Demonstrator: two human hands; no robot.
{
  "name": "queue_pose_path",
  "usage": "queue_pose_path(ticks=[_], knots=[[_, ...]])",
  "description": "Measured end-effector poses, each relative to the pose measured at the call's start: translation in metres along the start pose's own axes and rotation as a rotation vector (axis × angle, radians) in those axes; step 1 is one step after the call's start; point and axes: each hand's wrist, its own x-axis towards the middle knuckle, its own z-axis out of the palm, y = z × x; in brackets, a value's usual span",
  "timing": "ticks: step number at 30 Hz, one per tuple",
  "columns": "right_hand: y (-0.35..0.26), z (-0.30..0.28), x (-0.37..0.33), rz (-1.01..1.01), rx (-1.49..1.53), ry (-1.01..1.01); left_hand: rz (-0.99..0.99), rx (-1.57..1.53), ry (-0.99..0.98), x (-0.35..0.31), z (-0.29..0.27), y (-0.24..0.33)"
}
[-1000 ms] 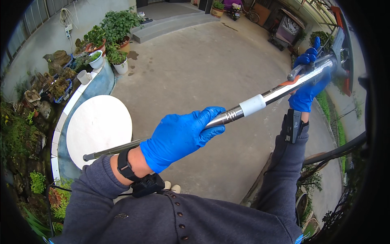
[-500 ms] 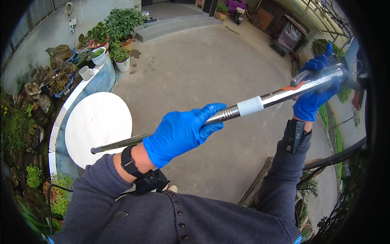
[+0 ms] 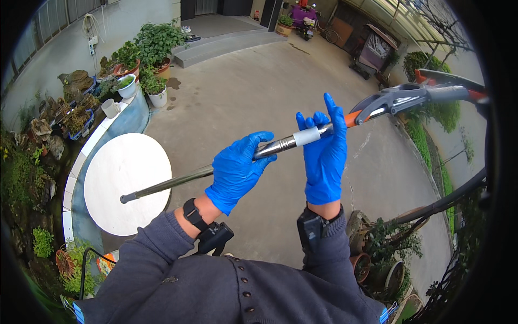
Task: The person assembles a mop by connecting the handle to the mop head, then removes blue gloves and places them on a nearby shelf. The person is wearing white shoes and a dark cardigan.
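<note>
A long-handled window squeegee (image 3: pixel 284 144) slants across my front, its silvery pole running from lower left to a grey and orange head at upper right. My left hand (image 3: pixel 237 170), in a blue glove, is closed round the pole near its ringed joint. Just beyond the joint, at a white sleeve (image 3: pixel 306 136), my right hand (image 3: pixel 325 159), gloved in blue too, holds the pole loosely between its digits, several of which point upward. The capped lower end of the pole appears over a round white tabletop (image 3: pixel 128 162). Part of the squeegee head is cut off at the dark rim.
A curved, tiled wall (image 3: pixel 79 162) borders the rock planting at left, with a mug (image 3: pixel 111 108) on it. Potted plants (image 3: pixel 158 44) stand beyond. Steps (image 3: pixel 226 46) rise at the back. More pots (image 3: pixel 360 267) and a dark curved pipe (image 3: pixel 445 198) lie at right.
My right hand has moved left and down along the pole, from near the head to the white sleeve. The squeegee head has come further into view. My left hand still grips the pole.
</note>
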Motion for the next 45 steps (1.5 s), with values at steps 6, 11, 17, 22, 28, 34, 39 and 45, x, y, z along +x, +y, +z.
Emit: queue_pose_path(ticks=[6, 11, 17, 22, 28, 34, 39, 45], knots=[[-0.013, -0.033, 0.004, 0.053, -0.061, 0.242, -0.207, -0.220, -0.450, -0.022, 0.027, 0.002], [-0.032, -0.058, 0.010, 0.095, -0.122, 0.043, -0.641, -0.644, -0.941, -0.011, 0.058, 0.014], [-0.052, -0.054, 0.005, 0.140, -0.357, 0.101, -0.538, -0.637, -0.607, -0.050, 0.104, 0.049], [-0.045, -0.051, -0.009, 0.334, -0.427, 0.110, -0.686, -0.700, -0.556, -0.075, 0.113, 0.056], [-0.034, -0.055, -0.020, 0.385, -0.290, -0.047, -0.684, -0.740, -0.783, -0.079, 0.097, 0.045], [-0.021, -0.082, -0.029, 0.425, -0.169, -0.214, -0.793, -0.801, -0.924, -0.089, 0.107, 0.033], [-0.006, -0.108, -0.033, 0.439, 0.110, -0.381, -0.880, -0.857, -1.017, -0.098, 0.117, 0.018], [0.011, -0.112, -0.039, 0.395, -0.063, -0.169, -0.953, -0.848, -0.954, -0.104, 0.123, 0.006]])
